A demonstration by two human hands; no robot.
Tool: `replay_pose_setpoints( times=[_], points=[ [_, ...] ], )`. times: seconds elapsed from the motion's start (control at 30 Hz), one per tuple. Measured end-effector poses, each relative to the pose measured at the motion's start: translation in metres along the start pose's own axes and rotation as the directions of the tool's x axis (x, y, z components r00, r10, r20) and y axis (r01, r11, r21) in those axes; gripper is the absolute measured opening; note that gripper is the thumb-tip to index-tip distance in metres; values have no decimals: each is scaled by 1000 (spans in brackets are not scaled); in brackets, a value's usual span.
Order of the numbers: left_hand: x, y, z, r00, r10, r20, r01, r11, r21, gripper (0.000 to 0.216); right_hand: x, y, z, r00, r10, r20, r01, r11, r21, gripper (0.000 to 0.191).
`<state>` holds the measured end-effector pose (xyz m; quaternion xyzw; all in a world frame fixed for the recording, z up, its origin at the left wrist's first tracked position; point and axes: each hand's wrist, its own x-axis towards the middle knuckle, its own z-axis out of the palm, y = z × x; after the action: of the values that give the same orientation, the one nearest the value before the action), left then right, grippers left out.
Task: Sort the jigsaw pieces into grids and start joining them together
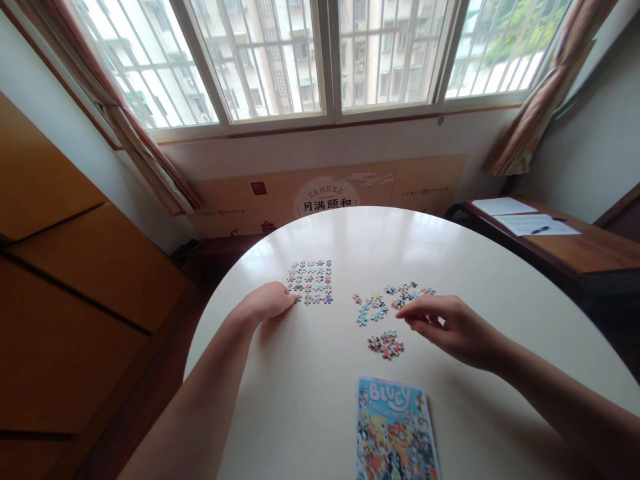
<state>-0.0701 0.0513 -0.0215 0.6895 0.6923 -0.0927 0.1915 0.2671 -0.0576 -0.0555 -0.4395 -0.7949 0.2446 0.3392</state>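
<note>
My left hand (273, 300) is closed, its fingertips pressed at a puzzle piece (297, 299) in the lower left corner of a grid of puzzle pieces (314, 280). These pieces lie in rows with small gaps between them. Over the loose puzzle pieces on the right (411, 293), my right hand (445, 327) hangs palm down, fingers stretched and the thumb apart from them. No piece shows in it. Another loose heap (371, 309) lies left of its fingertips, mostly light blue. Closer to me is a heap of reddish and dark pieces (386, 344).
A colourful "Bluey" picture box or booklet (397, 427) lies near me on the round white table (290, 393). At the right stands a wooden bench (597, 243) with papers (540, 225) and a pen. A barred window and printed cardboard (370, 183) are beyond the table.
</note>
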Motion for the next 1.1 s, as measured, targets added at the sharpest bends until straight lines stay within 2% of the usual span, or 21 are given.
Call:
replay_pose_setpoints(
  times=[0.17, 0.27, 0.33, 0.4, 0.53, 0.7, 0.87, 0.93, 1.1],
  points=[
    [5, -3, 0, 1000, 10, -1, -10, 1000, -24, 36, 0, 8, 2, 995, -47, 88, 61, 985, -162, 23],
    [3, -3, -3, 999, 1, -48, -4, 998, -58, 37, 1, 10, 6, 987, -82, 138, 114, 962, -250, 26],
    [-3, 1, -4, 995, 36, -95, -42, 997, -63, 42, 1, 10, 8, 982, -90, 167, 134, 952, -276, 27],
    [-11, 9, -3, 983, 135, -125, -141, 989, -43, 46, 2, 10, 10, 978, -90, 190, 144, 946, -291, 24],
    [-27, 34, 7, 914, 396, -87, -397, 918, 6, 49, 4, 11, 9, 982, -73, 176, 131, 928, -348, 18],
    [-39, 60, 26, 776, 628, -61, -626, 778, 58, 49, 5, 15, 4, 992, -8, 127, 57, 921, -386, 14],
    [-43, 72, 38, 677, 729, -97, -728, 683, 57, 26, 6, 15, 1, 991, 87, 106, -39, 920, -390, 8],
    [-43, 75, 41, 646, 758, -93, -759, 650, 31, 26, 6, 15, 0, 986, 133, 98, -83, 914, -396, 7],
    [-41, 76, 45, 619, 781, -81, -781, 623, 42, 26, 6, 13, -4, 972, 215, 100, -161, 908, -386, 8]
  ],
)
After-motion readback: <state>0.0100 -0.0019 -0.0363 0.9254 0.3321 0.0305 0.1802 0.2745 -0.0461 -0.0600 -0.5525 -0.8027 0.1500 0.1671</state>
